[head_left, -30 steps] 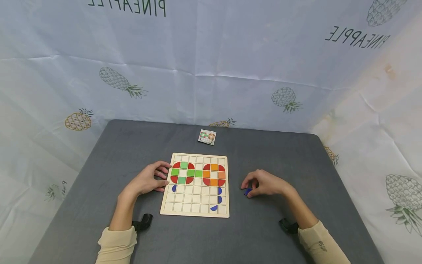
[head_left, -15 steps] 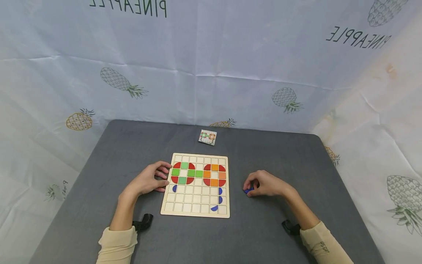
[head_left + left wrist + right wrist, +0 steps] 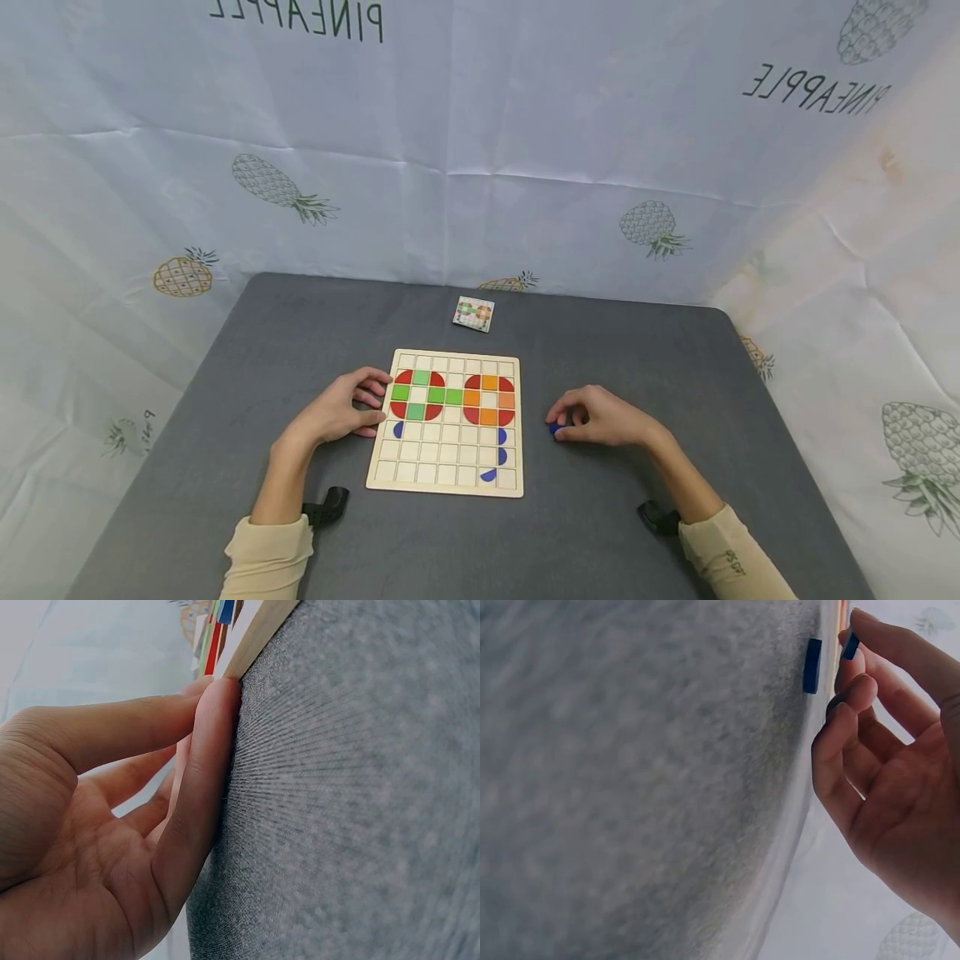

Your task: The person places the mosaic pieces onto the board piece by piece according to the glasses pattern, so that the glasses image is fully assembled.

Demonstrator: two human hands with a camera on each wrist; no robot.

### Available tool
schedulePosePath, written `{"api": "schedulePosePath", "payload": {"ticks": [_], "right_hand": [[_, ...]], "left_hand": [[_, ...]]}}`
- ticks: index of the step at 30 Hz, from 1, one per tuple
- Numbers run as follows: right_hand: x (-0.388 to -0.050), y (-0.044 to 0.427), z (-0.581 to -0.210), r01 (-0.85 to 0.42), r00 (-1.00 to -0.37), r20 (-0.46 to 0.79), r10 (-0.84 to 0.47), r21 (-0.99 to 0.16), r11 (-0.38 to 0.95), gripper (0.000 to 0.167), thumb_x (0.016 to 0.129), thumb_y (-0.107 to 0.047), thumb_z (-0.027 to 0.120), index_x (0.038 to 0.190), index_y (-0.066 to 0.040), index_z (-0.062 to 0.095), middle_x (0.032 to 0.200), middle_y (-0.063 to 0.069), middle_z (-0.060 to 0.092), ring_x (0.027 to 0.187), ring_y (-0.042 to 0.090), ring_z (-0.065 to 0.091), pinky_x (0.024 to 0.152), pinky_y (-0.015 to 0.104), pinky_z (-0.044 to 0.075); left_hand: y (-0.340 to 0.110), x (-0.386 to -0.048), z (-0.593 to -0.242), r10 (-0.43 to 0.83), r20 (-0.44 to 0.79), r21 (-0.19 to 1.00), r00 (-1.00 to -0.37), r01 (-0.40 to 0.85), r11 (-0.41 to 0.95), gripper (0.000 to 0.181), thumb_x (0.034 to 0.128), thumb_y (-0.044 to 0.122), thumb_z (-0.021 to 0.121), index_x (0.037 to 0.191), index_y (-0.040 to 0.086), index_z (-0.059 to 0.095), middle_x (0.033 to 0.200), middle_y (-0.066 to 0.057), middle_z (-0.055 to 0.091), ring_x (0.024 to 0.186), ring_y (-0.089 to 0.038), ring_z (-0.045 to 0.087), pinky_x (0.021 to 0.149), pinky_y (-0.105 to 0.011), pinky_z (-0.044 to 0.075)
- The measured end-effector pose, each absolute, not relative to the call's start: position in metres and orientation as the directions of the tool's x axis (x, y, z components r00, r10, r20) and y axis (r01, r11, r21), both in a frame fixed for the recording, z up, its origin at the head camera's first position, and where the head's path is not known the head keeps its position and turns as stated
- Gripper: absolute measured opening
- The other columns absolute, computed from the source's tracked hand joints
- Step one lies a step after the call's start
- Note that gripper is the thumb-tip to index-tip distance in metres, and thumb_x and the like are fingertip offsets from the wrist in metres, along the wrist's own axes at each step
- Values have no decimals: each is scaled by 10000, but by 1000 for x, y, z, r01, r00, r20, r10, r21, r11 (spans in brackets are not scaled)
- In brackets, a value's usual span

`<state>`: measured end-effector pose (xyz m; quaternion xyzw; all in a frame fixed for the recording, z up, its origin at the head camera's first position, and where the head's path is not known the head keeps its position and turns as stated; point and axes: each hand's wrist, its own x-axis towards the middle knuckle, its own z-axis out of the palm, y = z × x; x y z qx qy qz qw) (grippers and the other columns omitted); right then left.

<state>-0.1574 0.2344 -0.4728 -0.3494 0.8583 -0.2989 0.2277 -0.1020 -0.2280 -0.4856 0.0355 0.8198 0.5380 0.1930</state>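
A pale wooden grid board (image 3: 447,454) lies on the dark table. My left hand (image 3: 337,410) touches its left edge with fingertips and thumb, the fingers fairly straight. Set on the board are red corner pieces (image 3: 403,379), green squares (image 3: 453,397), orange squares (image 3: 489,382) and blue half-circles (image 3: 502,436). Right of the board, my right hand (image 3: 600,417) is low over the table. In the right wrist view its thumb and a finger pinch a blue half-circle piece (image 3: 850,645). Another blue piece (image 3: 812,666) lies on the grey surface there.
A small pattern card (image 3: 474,313) lies on the table (image 3: 615,342) behind the board. Black wrist cameras (image 3: 327,507) sit on both wrists. White cloth (image 3: 450,225) with pineapple prints hangs behind and beside the table.
My right hand shifts slightly right, then back left and a little closer to the board, with blue at its fingertips. My left hand stays at the board's edge.
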Motion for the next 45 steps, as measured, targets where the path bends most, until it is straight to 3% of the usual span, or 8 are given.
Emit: {"api": "schedulePosePath", "payload": {"ticks": [12, 18, 29, 37, 45], "right_hand": [[-158, 216, -461, -483, -654, -118, -747, -695, 533, 186, 1007, -230, 804, 1170, -139, 802, 992, -56, 722, 773, 18, 607, 657, 218, 567], [-158, 200, -455, -488, -645, -99, -758, -710, 508, 206, 1004, -203, 807, 1188, -111, 802, 1084, -9, 747, 879, 28, 649, 788, 214, 630], [-166, 153, -445, -537, -534, -61, -843, -746, 394, 164, 1010, -132, 787, 1159, -65, 800, 1110, 17, 773, 928, 44, 713, 882, 238, 661], [-177, 111, -452, -506, -482, -77, -873, -789, 349, 122, 1011, -181, 795, 1121, -129, 806, 1014, -27, 797, 877, 29, 716, 840, 239, 654], [-182, 62, -455, -556, -391, -59, -918, -780, 287, 145, 1053, -136, 731, 1165, -71, 796, 1065, 58, 822, 945, 91, 767, 889, 198, 644]], "left_hand": [[-228, -103, -487, 263, -281, 896, -923, -154, 417, 563, 959, -32, 771, 1472, -23, 540, 1274, -225, 549, 1062, -285, 594, 715, -387, 696], [-228, -102, -487, 258, -283, 896, -924, -158, 415, 562, 955, -35, 772, 1469, -22, 542, 1277, -225, 550, 1063, -285, 600, 709, -387, 696], [-228, -100, -484, 273, -277, 900, -921, -149, 409, 554, 973, -32, 758, 1481, -22, 536, 1281, -229, 545, 1076, -289, 594, 730, -398, 695], [-227, -100, -484, 267, -275, 898, -923, -147, 415, 535, 981, -29, 751, 1473, -18, 541, 1268, -228, 546, 1069, -284, 586, 729, -390, 695], [-227, -102, -486, 258, -277, 893, -926, -149, 424, 521, 983, -42, 738, 1466, -17, 545, 1270, -231, 541, 1058, -282, 597, 725, -381, 698]]}}
